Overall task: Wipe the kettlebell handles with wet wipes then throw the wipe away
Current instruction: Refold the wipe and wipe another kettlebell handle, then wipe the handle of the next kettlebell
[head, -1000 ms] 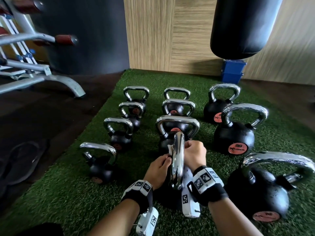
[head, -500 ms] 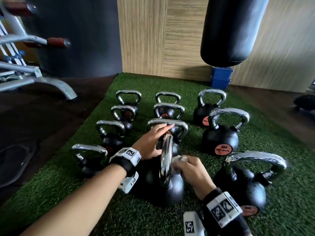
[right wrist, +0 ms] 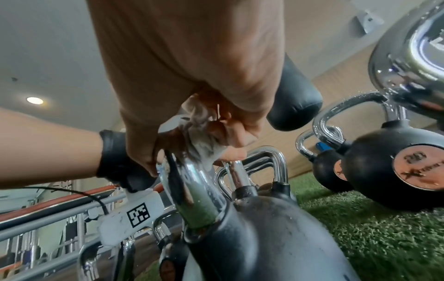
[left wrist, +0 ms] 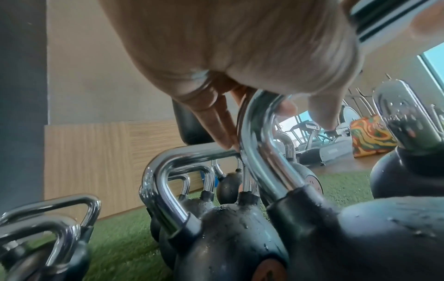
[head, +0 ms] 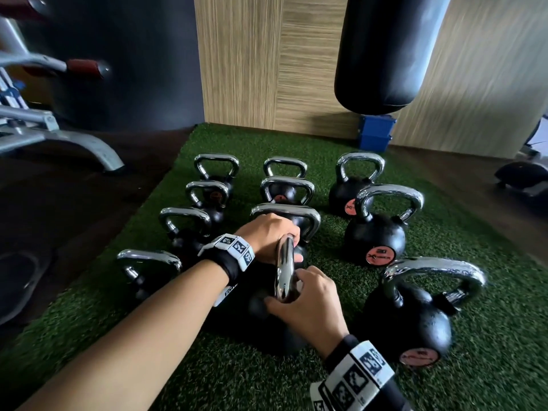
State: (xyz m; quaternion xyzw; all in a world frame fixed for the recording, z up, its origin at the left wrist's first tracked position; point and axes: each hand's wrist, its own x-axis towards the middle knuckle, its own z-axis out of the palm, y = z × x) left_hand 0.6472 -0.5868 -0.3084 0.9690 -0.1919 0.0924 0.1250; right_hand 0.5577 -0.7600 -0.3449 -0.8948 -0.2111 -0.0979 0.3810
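The nearest kettlebell point(head: 267, 321) stands on the green turf point(head: 489, 381) in the near middle of the rows, its chrome handle point(head: 284, 271) seen edge-on. The left hand point(head: 268, 237) grasps the handle's far top, fingers curled round it. The right hand point(head: 311, 304) clenches a crumpled white wet wipe point(right wrist: 204, 146) against the handle's near side. To the right, a far kettlebell point(head: 375, 237) carries an orange disc reading "20" with a partly legible "X…" brand. A black punching bag point(head: 385, 54) hangs at the far right.
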